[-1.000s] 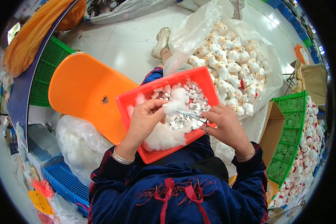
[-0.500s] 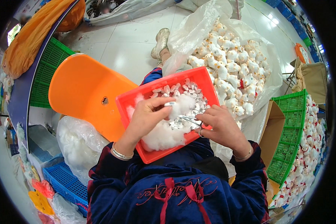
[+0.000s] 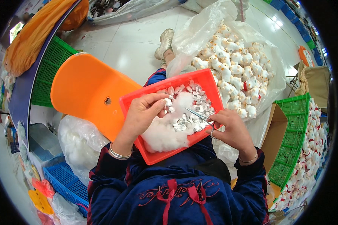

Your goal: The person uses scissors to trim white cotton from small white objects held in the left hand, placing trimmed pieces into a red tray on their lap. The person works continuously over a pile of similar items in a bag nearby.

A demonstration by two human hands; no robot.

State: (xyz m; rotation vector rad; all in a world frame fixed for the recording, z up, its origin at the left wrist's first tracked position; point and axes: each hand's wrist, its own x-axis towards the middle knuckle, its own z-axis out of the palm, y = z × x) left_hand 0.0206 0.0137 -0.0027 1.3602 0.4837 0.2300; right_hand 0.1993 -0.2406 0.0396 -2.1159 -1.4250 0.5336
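Note:
On my lap rests a red plastic tray (image 3: 158, 156), tilted, with white fluffy stuffing (image 3: 163, 135) and many small white and silvery pieces (image 3: 193, 122) inside. My left hand (image 3: 142, 112) is over the tray's left part, pinching one small white piece (image 3: 168, 102) between thumb and fingertips. My right hand (image 3: 231, 127), above the tray's right edge, grips scissor-handled metal forceps (image 3: 199, 114). Their slim tips point left, close by a raised tuft of stuffing (image 3: 184, 100). Whether the tips hold any fibre cannot be made out.
An orange chair (image 3: 79, 86) stands left of the tray. Beyond it on the right, a clear plastic bag (image 3: 199, 22) holds many small white plush toys (image 3: 236, 69). A cardboard box (image 3: 276, 123) and green crate (image 3: 291, 138) stand right; a bag of stuffing (image 3: 79, 138) and blue crate (image 3: 65, 180) left.
The stuffing tuft near my left fingertips now lies lower and apart from them. My right hand has drawn slightly right and down with the forceps, whose tips show more clearly.

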